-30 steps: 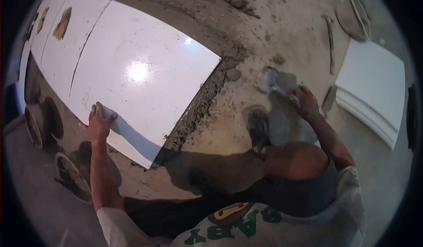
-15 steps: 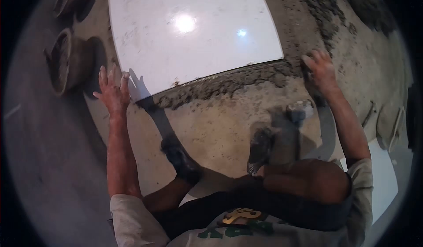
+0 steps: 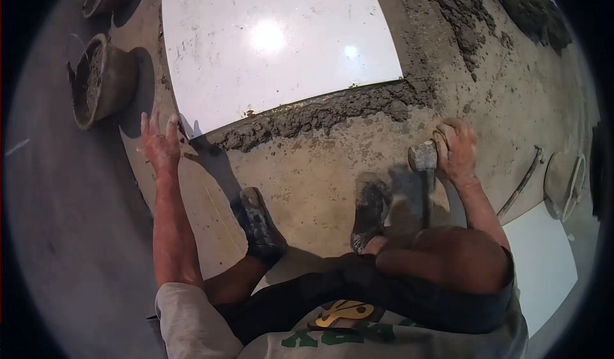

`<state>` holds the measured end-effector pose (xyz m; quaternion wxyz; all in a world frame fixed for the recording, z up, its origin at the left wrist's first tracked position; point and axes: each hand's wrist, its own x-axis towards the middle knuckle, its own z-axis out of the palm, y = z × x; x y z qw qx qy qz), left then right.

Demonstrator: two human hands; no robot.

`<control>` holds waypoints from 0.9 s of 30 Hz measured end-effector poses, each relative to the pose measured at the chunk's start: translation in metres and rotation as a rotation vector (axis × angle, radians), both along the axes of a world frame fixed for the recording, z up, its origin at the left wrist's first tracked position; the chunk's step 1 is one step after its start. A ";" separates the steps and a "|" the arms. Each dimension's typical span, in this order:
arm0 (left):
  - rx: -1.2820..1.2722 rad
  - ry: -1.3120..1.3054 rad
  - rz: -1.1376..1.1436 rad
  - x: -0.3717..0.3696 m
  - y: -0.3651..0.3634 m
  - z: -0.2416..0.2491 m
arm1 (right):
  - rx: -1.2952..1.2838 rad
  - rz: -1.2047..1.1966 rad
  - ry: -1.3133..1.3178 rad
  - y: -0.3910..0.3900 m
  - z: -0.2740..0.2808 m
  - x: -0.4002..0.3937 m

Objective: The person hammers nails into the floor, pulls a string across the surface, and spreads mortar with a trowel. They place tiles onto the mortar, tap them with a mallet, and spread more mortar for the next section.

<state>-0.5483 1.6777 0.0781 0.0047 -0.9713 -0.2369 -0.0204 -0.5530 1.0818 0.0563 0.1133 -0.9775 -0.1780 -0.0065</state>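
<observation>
A large white tile (image 3: 288, 58) lies on a bed of wet grey mortar (image 3: 320, 121), which shows along its near edge. My left hand (image 3: 160, 146) is open, fingers stretched out beside the tile's near left corner. To the right, my right hand (image 3: 459, 151) has its fingers curled, right beside the head of a mallet (image 3: 422, 157). A small yellowish rounded edge shows at those fingertips; I cannot tell what it belongs to. The mallet's handle points back toward my right knee.
Two buckets (image 3: 105, 80) stand on the left, the nearer one with mortar inside. More mortar (image 3: 460, 23) lies at the upper right. A stick-like tool (image 3: 524, 183), another bucket (image 3: 563, 176) and a second white panel (image 3: 543, 263) are at the right. My feet (image 3: 259, 221) rest before the tile.
My right hand has moved back toward me, from beside the tile's right corner to the mallet. The left hand stays open near the left corner. The view has shifted slightly.
</observation>
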 end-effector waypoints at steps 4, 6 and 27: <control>0.009 0.008 -0.057 0.019 -0.008 -0.005 | 0.030 -0.087 -0.011 0.000 0.001 -0.009; -0.022 0.010 -0.099 0.033 -0.020 -0.008 | 0.107 -0.156 0.059 0.000 0.005 -0.009; -0.145 -0.165 -0.177 0.056 0.004 -0.010 | 0.163 -0.260 -0.080 -0.025 -0.079 -0.150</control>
